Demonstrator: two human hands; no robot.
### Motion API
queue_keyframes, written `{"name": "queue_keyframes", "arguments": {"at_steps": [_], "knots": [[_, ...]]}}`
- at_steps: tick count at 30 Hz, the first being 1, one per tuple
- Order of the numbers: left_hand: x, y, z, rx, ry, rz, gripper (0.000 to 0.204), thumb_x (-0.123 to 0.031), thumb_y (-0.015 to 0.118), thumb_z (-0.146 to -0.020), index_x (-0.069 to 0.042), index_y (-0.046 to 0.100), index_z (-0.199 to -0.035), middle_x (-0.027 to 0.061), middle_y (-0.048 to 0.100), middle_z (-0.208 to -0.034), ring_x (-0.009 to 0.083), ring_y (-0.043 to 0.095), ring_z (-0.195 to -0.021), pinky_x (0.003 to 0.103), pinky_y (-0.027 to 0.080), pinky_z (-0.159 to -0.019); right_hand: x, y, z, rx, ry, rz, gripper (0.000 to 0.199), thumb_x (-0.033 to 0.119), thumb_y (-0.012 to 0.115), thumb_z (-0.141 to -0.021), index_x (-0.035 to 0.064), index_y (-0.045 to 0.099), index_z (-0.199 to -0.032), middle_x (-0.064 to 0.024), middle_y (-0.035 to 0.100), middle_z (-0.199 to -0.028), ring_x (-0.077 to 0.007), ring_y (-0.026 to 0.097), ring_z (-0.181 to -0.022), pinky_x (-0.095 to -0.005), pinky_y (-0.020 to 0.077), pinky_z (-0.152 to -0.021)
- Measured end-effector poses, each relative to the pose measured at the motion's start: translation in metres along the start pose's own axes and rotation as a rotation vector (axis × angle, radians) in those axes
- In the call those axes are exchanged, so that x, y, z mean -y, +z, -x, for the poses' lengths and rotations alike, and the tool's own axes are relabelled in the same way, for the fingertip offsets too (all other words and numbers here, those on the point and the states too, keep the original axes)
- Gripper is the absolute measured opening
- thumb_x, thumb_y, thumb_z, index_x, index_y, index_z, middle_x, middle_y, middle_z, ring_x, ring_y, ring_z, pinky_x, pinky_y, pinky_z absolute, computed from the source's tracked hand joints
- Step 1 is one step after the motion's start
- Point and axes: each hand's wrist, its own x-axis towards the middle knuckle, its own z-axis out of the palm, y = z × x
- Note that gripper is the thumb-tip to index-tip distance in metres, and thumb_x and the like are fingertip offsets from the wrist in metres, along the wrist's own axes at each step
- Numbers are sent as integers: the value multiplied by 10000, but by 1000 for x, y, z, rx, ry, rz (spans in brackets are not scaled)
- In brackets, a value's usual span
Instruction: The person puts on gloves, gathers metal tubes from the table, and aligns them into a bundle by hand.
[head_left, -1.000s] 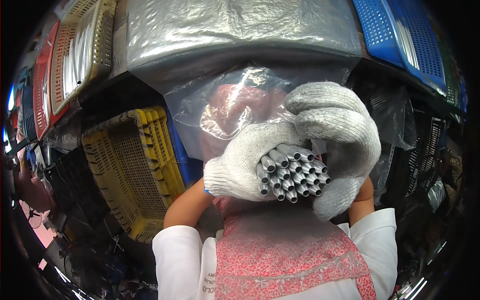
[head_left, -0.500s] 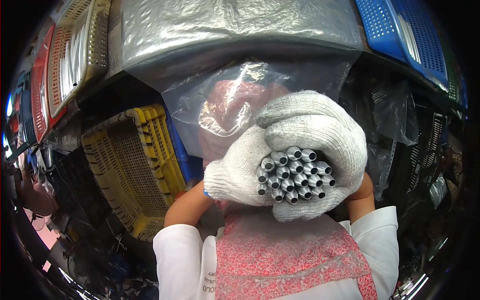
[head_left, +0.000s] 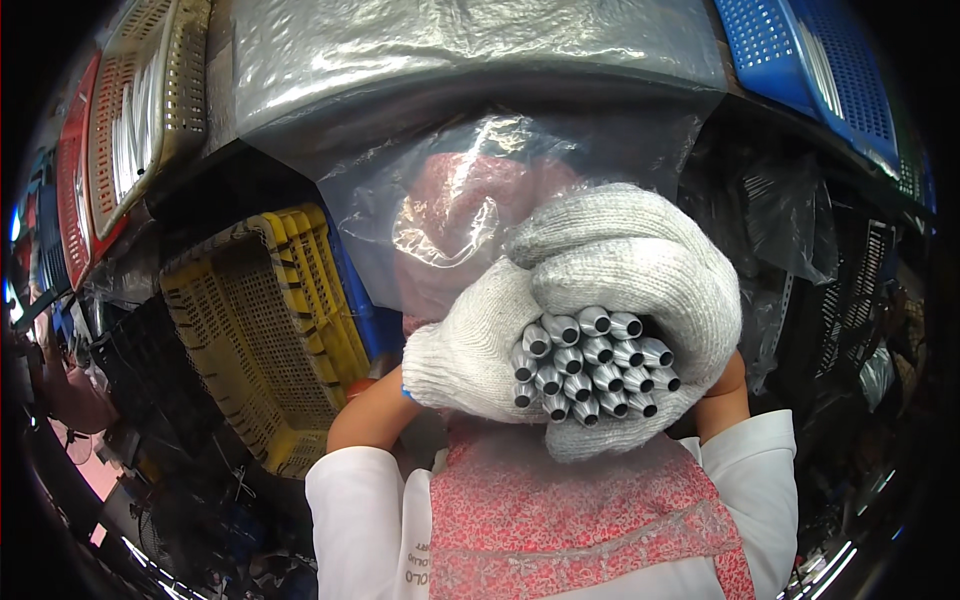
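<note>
A bundle of several slim metal tubes (head_left: 598,365) points its tapered, dark-holed ends up at me, in front of my chest. Both hands wear white knit gloves. My left hand (head_left: 480,340) presses against the bundle's left side. Around its far and right sides curls my right hand (head_left: 650,250), with more of its glove showing below the tubes. The two hands overlap above the bundle, and the tubes' lower lengths are hidden behind the ends.
Clear plastic sheeting (head_left: 480,50) covers the table ahead and hangs over its front edge. A yellow crate (head_left: 310,290) stands at my left. White rods lie in a beige basket (head_left: 185,100) at far left and in a blue basket (head_left: 850,90) at far right.
The tube bundle and both gloved hands have shifted slightly toward my body. The grip looks the same, and the tube ends have tilted a little.
</note>
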Motion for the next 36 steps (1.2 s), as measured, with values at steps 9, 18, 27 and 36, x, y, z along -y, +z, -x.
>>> {"name": "queue_keyframes", "arguments": {"at_steps": [9,18,27,36], "knots": [[4,-4,11,-9,205,-657,467,-162,482,-987,-26,375,-1421,105,492,-1380,179,497,-1266,327,390,-1099,0,5,1,-4,36,-95,585,222,720,-718,74,578,-1266,-152,579,-1274,-292,553,-1206,-391,409,-1047],[15,-36,20,79,260,-703,395,-183,526,-959,-2,498,-1309,100,592,-1233,159,612,-1000,279,508,-909,-1,11,-4,8,32,-151,554,209,651,-794,64,527,-1314,-156,536,-1326,-271,515,-1249,-369,388,-1072],[-6,-10,4,142,425,-999,451,-165,613,-892,-24,516,-1309,97,614,-1213,205,619,-1038,313,497,-949,6,-3,3,-12,76,-127,523,196,581,-870,54,477,-1362,-161,494,-1378,-250,477,-1293,-347,367,-1097],[-8,12,8,-14,308,-832,744,-285,783,-720,-45,482,-1356,120,552,-1316,248,554,-1193,342,442,-1032,12,-10,2,-4,105,-143,492,182,511,-945,45,427,-1410,-165,452,-1430,-230,439,-1336,-326,346,-1122]]}}
